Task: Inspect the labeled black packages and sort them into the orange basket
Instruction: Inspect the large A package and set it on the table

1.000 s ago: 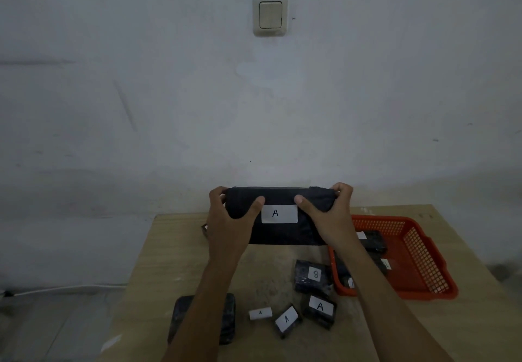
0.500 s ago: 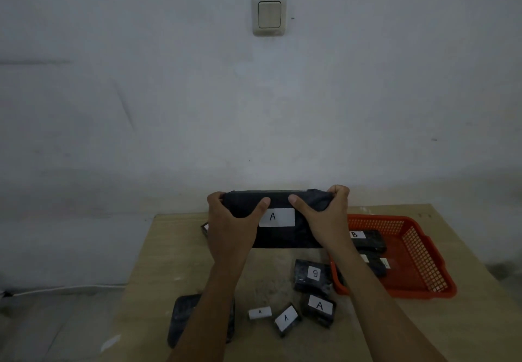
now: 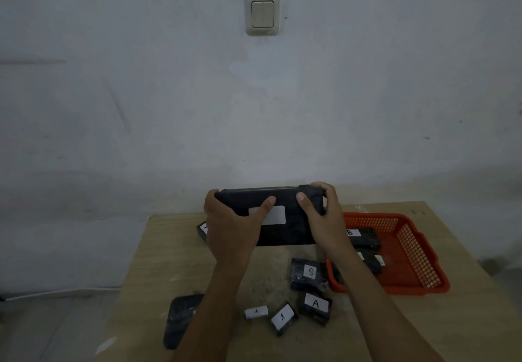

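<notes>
Black, long package (image 3: 285, 220) held up above the table (image 3: 169, 254), just left of the orange basket (image 3: 418, 254). Left hand (image 3: 230, 226) clamped on one end, right hand (image 3: 322, 217) on the other, thumbs pressed to the front; left thumb over the white label (image 3: 275, 216), lettering hidden. Risk from here, as a judgement: misreading with the label covered, or slipping from the two-ended pinch and dropping onto the small packages (image 3: 309, 274) left of the basket. Two more already inside the basket.
</notes>
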